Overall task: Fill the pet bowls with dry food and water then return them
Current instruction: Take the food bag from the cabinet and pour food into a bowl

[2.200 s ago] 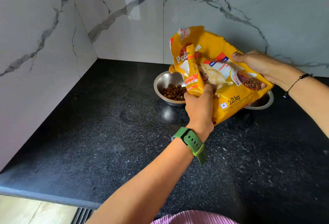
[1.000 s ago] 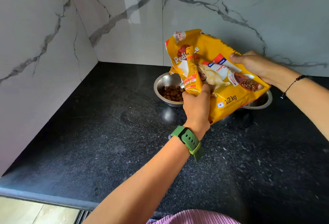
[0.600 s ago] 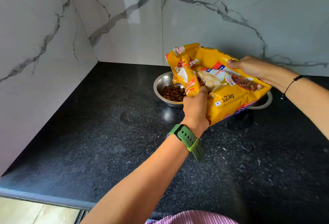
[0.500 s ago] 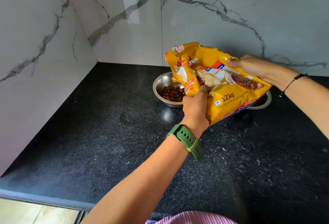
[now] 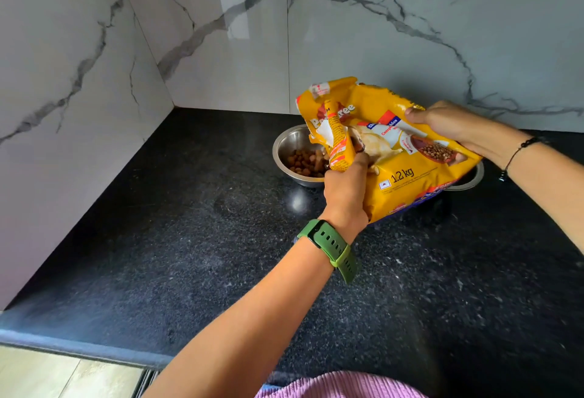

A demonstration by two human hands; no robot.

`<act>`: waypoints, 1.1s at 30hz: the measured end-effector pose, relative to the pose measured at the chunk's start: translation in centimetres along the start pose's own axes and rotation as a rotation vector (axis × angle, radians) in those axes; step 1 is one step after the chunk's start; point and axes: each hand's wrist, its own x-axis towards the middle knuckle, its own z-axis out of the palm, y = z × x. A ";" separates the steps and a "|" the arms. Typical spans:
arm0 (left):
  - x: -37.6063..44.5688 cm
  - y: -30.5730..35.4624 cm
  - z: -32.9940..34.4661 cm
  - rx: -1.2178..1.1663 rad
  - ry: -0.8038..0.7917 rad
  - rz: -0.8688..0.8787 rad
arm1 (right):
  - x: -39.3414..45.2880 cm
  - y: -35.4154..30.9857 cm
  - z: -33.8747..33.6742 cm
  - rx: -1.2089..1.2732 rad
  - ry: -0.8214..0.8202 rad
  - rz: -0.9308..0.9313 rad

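Both hands [image 5: 346,189] [image 5: 448,122] gripping yellow food bag [image 5: 407,173], tilted over steel bowl [image 5: 289,148] holding brown kibble [image 5: 305,162]

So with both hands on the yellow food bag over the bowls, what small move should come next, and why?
Probably lift the bag clear and set it aside. The left bowl already holds a layer of kibble, while the left hand grips the bag's folded spout and the right hand holds its top edge. The bag hides most of the second bowl, which still needs water.
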 end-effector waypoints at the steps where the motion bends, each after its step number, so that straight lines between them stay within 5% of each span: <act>1: -0.2 0.2 0.0 0.000 0.002 0.001 | 0.0 0.0 -0.1 0.001 -0.001 0.010; 8: 0.1 0.0 0.4 0.034 0.036 0.150 | -0.1 -0.4 -0.5 0.091 0.036 -0.041; 22: -0.5 1.2 0.2 -0.021 -0.033 0.006 | -1.2 -1.3 -0.4 0.001 -0.007 -0.023; 27: -0.9 1.0 0.6 0.029 0.043 0.187 | -1.2 -1.6 -0.6 0.081 0.087 -0.096; 33: -0.6 1.2 0.1 -0.007 -0.047 -0.039 | -1.4 -2.1 -0.3 -0.055 0.041 -0.051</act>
